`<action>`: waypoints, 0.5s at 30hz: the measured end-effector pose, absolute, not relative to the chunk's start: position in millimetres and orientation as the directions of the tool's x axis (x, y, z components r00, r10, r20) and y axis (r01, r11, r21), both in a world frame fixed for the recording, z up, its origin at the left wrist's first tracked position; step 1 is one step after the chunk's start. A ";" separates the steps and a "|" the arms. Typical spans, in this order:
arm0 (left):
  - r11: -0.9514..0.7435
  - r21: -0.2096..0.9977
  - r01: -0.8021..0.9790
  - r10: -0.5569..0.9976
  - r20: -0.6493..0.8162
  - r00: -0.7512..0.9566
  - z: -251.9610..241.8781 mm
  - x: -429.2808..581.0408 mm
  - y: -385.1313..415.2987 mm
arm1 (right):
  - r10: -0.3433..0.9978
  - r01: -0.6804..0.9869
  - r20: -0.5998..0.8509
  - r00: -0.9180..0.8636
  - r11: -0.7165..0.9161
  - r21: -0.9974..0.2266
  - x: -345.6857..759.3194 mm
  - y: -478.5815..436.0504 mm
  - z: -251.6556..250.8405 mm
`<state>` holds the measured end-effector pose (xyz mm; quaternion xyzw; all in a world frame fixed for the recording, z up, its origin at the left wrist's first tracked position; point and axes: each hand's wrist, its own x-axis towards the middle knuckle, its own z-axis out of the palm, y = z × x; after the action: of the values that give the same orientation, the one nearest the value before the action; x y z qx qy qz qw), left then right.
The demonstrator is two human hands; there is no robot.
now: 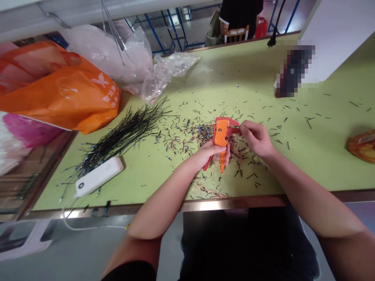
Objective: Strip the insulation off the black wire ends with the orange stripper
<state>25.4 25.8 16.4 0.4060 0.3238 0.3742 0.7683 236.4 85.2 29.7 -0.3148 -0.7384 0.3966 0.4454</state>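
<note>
My left hand is wrapped round the handles of an orange and red wire stripper, which stands upright over the table. My right hand is closed in a pinch just right of the tool's head. Between its fingertips a short dark wire reaches to the stripper's jaws; most of it is hidden. Beneath and around the tool lie many black wire scraps, some with blue ends, and coppery strands. A long bundle of black wires lies to the left.
A white power bank with a cable rests at the front left. Behind it are an orange bag and clear plastic bags. A white panel stands at the back right, and an amber container sits at the right edge.
</note>
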 end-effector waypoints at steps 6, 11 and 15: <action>0.361 0.899 -0.248 0.846 -0.203 0.493 15.2 25.6 23.7 | 0.836 0.230 0.354 -0.419 0.475 -0.850 235.8 82.3 34.3; 0.307 0.931 -0.198 0.850 -0.174 0.497 17.7 24.6 23.3 | 0.830 0.337 0.314 -0.461 0.491 -0.804 236.7 83.4 34.2; 0.290 0.943 -0.164 0.858 -0.181 0.481 18.8 24.2 22.4 | 0.821 0.365 0.313 -0.478 0.510 -0.779 237.3 83.7 33.3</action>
<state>24.2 22.4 18.8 0.4773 0.3637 0.3565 0.7161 237.3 83.7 33.3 -0.3726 -0.7956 0.3258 0.3493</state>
